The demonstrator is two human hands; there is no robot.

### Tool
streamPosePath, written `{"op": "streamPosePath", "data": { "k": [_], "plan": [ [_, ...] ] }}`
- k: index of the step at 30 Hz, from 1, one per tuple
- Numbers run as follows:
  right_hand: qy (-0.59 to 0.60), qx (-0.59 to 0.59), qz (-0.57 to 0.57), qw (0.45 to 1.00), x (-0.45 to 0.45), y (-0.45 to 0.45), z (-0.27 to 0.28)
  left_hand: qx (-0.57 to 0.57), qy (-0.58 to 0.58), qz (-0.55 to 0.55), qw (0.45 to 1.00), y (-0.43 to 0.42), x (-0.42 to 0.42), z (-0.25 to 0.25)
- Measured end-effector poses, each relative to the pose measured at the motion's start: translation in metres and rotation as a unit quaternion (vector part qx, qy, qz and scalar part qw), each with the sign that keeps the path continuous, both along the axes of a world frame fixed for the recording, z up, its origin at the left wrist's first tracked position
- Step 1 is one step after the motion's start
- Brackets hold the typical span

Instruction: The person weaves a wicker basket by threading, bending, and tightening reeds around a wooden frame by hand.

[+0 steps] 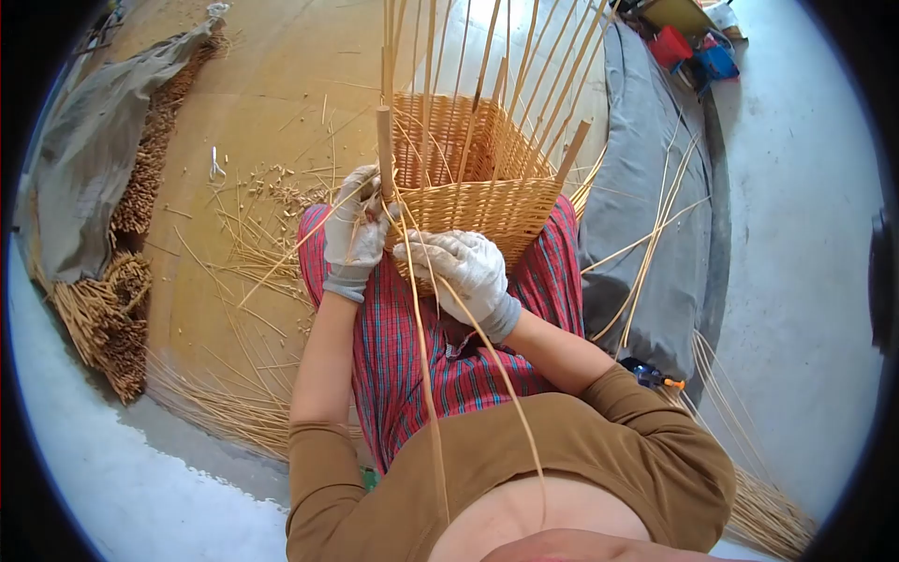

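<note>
A woven wicker basket (501, 204) rests on my lap, with tall thin stakes (482, 66) rising from its sides. My left hand (353, 234), in a whitish work glove, closes around the basket's near left corner, just below a thick corner post (384, 140). Against the front wall, my right hand (461, 272), gloved the same way, pinches a wicker strand (492, 351) that trails down over my chest. Another long strand (421, 365) runs from the corner between my hands. The fingertips of both hands are partly hidden by the strands and gloves.
Scissors (216, 163) and cut scraps (272, 187) lie on the board at left. Bundled wicker rods (103, 318) sit partly under grey cloth (103, 140). At right, loose rods (655, 225) cross a grey cover (646, 122); red and blue containers (716, 62) stand beyond.
</note>
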State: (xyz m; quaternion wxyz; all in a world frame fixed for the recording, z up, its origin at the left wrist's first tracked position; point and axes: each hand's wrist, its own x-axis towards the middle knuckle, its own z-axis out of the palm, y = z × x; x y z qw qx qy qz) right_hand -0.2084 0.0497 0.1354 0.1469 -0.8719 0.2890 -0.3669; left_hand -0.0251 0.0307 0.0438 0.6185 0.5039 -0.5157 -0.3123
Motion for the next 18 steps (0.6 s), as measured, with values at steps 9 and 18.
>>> {"op": "streamPosePath", "data": {
  "k": [9, 18],
  "plan": [
    [-0.083, 0.079, 0.027, 0.993, -0.002, 0.015, -0.029, -0.012, -0.047, -0.049, 0.998, -0.002, 0.011, 0.029],
    [-0.34, 0.504, -0.122, 0.785, -0.03, -0.049, -0.042, 0.165, 0.024, -0.213, 0.963, -0.027, 0.039, 0.015]
  ]
}}
